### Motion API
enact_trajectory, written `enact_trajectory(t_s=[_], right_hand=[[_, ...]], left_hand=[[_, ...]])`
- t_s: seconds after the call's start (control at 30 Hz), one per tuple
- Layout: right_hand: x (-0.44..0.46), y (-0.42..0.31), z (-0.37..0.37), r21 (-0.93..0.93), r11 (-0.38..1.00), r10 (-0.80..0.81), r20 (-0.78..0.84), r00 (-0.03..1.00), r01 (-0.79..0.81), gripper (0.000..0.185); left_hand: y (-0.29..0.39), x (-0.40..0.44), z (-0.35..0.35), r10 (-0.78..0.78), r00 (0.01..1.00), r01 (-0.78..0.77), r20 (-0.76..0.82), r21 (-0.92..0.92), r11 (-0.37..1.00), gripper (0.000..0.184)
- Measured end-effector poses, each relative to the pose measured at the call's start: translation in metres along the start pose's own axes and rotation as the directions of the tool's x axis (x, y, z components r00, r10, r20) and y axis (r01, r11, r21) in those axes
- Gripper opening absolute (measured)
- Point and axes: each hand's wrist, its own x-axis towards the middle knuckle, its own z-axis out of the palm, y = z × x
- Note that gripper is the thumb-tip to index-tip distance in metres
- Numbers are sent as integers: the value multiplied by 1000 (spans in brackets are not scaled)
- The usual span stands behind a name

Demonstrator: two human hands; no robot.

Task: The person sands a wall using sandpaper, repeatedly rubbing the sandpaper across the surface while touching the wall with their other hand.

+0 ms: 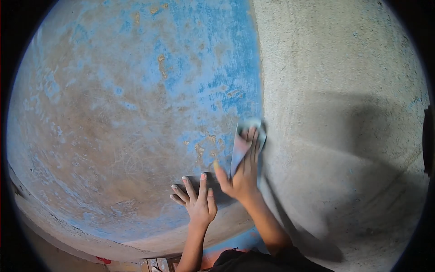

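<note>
Right hand point(247, 174) (fingers spread) over a sheet point(241, 147) against patchy blue wall point(181, 90).

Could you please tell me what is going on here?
A person's right hand holds a pale sheet against the worn blue wall, close to where it meets the rough grey surface. The left hand is at the wall lower down, fingers spread, with no tool in it. Much of the blue is patchy, with brownish areas showing.

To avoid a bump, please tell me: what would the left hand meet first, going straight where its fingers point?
The left hand would probably meet only the wall, which its fingertips may already touch; depth is unclear. Up along it, the way looks free as far as the picture shows.
</note>
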Motion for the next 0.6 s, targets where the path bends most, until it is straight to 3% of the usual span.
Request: enact_trajectory(t_s=[0.13, 0.27, 0.4, 0.43, 0.53, 0.6], right_hand=[[15, -5, 4, 71, 997, 20, -62, 998, -16, 91], [-62, -21, 24, 34, 990, 137, 66, 988, -140, 91], [-18, -22, 15, 11, 998, 64, 25, 998, -64, 88], [1, -24, 13, 80, 995, 69, -37, 997, -66, 81], [26, -48, 2, 42, 999, -28, 35, 999, 27, 72], [4, -76, 8, 100, 990, -119, 203, 972, 100, 63]], left_hand=[[-5, -5, 0, 38, 999, -37, -12, 50, 998, 47], [-12, -13, 3, 100, 995, -102, 19, 123, 987, 49], [-19, -19, -2, 50, 998, -53, 47, 67, 996, 47], [-22, -21, -3, 26, 999, -28, 32, 53, 998, 46], [-45, -36, -14, -21, 1000, 21, -9, 60, 998, 46], [-67, -49, -24, -35, 999, 37, -26, 84, 996, 46]])
